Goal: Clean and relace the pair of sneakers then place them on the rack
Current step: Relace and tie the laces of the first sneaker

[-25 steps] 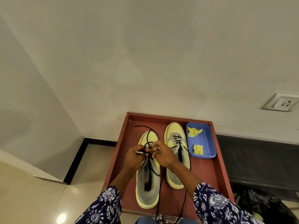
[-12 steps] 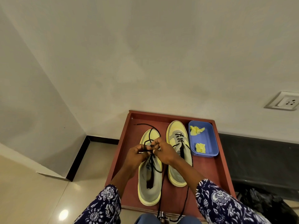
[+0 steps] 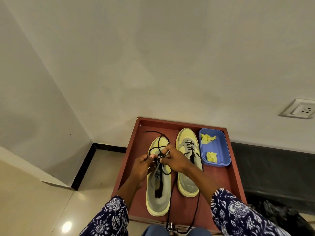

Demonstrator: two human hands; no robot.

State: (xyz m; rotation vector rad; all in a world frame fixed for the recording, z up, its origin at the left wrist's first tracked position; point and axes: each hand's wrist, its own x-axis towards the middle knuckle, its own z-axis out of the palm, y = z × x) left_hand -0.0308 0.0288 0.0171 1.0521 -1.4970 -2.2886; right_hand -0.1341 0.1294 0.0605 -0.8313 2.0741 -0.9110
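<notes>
Two yellow-and-grey sneakers stand side by side, toes away from me, on a reddish-brown wooden top [image 3: 133, 147]. Over the left sneaker [image 3: 157, 195] my left hand [image 3: 144, 166] and my right hand [image 3: 173, 160] meet, each pinching the black lace [image 3: 159, 145] above the eyelets. Loose lace loops over the toe and trails toward the top's far left. The right sneaker [image 3: 188, 181] carries black lacing near its toe, and its lace ends hang off the near edge.
A blue plastic tray [image 3: 219, 147] with two crumpled yellow cloth pieces sits to the right of the sneakers. White walls rise behind and to the left. A wall socket [image 3: 300, 110] is at the right. A dark bag [image 3: 279, 217] lies on the floor at lower right.
Both hands stay on the left sneaker's lace, shifting slightly toward the toe. The loose loop of lace over the toe has changed shape as the hands work it.
</notes>
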